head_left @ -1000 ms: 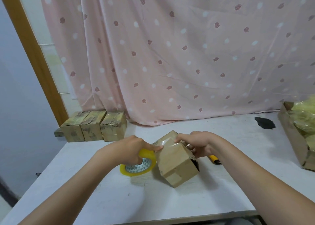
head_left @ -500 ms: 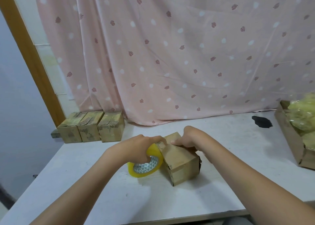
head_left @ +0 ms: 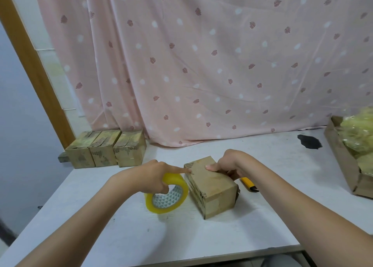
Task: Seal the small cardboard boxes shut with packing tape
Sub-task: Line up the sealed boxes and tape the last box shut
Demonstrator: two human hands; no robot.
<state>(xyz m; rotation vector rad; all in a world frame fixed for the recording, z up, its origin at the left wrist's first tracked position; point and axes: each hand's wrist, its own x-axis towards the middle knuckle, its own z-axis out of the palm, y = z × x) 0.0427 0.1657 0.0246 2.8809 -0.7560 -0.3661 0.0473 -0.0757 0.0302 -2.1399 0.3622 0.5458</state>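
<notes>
A small brown cardboard box (head_left: 214,188) lies flat on the white table (head_left: 125,234), in front of me. My right hand (head_left: 228,164) grips its far end, thumb on the top face. A yellow roll of packing tape (head_left: 166,197) stands on edge against the box's left side. My left hand (head_left: 153,175) holds the roll with fingers hooked through its core, and its index finger points onto the box's top left edge. Three more small cardboard boxes (head_left: 107,151) stand in a row at the table's back left.
A yellow-handled cutter (head_left: 249,184) lies just right of the box. An open cardboard carton (head_left: 343,157) with yellowish plastic wrap sits at the right edge. A black scrap (head_left: 308,142) lies at the back right. A pink patterned curtain hangs behind the table.
The box, tilted up on an edge a second ago, now lies flat on the table. The tape roll has come down beside it, and my right hand has shifted to the box's far end.
</notes>
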